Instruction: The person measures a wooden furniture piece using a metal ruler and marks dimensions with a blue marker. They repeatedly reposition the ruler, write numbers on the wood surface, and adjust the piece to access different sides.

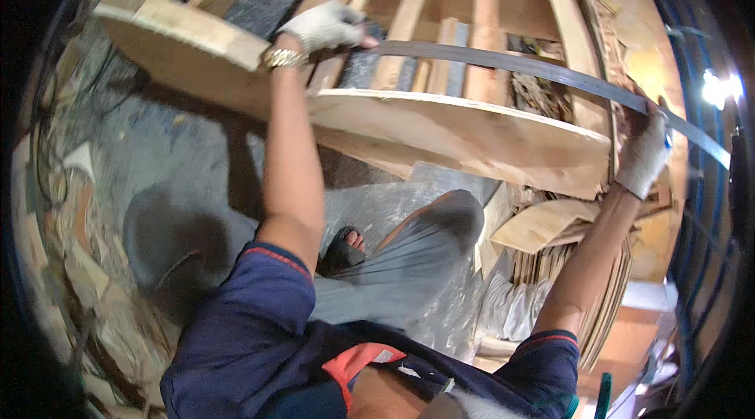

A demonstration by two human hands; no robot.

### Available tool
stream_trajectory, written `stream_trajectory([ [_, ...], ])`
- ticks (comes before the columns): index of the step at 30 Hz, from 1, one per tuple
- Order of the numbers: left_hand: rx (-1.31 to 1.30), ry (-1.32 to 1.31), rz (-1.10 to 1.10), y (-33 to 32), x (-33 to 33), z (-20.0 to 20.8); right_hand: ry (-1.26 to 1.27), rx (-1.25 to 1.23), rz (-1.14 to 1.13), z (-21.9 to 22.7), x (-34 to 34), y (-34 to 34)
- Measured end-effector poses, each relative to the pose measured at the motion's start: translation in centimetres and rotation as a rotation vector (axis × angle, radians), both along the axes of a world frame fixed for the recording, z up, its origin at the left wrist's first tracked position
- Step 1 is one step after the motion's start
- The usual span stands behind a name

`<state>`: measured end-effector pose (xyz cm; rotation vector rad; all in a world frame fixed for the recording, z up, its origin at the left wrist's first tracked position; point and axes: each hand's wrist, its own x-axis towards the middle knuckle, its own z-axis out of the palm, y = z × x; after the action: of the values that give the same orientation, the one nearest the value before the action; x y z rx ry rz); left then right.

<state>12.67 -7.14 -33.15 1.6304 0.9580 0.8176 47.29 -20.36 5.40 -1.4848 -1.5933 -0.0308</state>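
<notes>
A long, flat dark strap (503,61) stretches across a wooden frame (464,128) of curved plywood sides and pale slats. At its left end my left hand (326,27), in a whitish glove with bare fingertips and a gold-coloured bracelet at the wrist, is closed on the strap over the frame's front edge. My right hand (646,153), gloved the same way, grips the strap beyond the frame's right corner. Past this hand a length of strap runs on to the right. The fingers of my right hand are partly hidden behind the glove.
Curved plywood pieces (543,226) are stacked below the frame's right end. Wood scraps (86,277) lie along the left on the grey floor (157,143). Blue hoses or cables (696,246) run down the right side, near a bright lamp (720,88). My bent leg is beneath the frame.
</notes>
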Motion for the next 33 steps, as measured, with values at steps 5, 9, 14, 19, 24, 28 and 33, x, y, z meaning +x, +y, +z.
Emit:
stream_trajectory([
  [5,-0.114,-0.174,-0.004,-0.6,-0.1,0.5,-0.016,-0.010,0.052,-0.8,0.3,0.0],
  [9,-0.162,-0.183,0.050,-1.4,-0.7,1.5,0.290,0.099,0.200,-3.4,-1.3,0.7],
  [14,-0.239,-0.267,0.000,-1.3,-0.5,1.7,0.300,0.101,0.212,-3.6,-0.7,-0.2],
  [19,-0.297,-0.332,-0.013,-1.7,-0.4,1.7,0.316,0.106,0.190,-4.1,-0.8,-0.1],
  [24,-0.279,-0.289,-0.001,-1.5,-0.3,1.5,0.311,0.113,0.186,-3.9,-0.9,0.1],
  [28,-0.104,-0.107,0.019,-0.3,-1.3,0.9,0.210,0.111,0.161,-3.9,-1.2,1.6],
  [33,-0.047,-0.065,0.004,0.0,-0.5,0.3,0.338,0.116,0.101,-3.5,0.6,0.9],
])
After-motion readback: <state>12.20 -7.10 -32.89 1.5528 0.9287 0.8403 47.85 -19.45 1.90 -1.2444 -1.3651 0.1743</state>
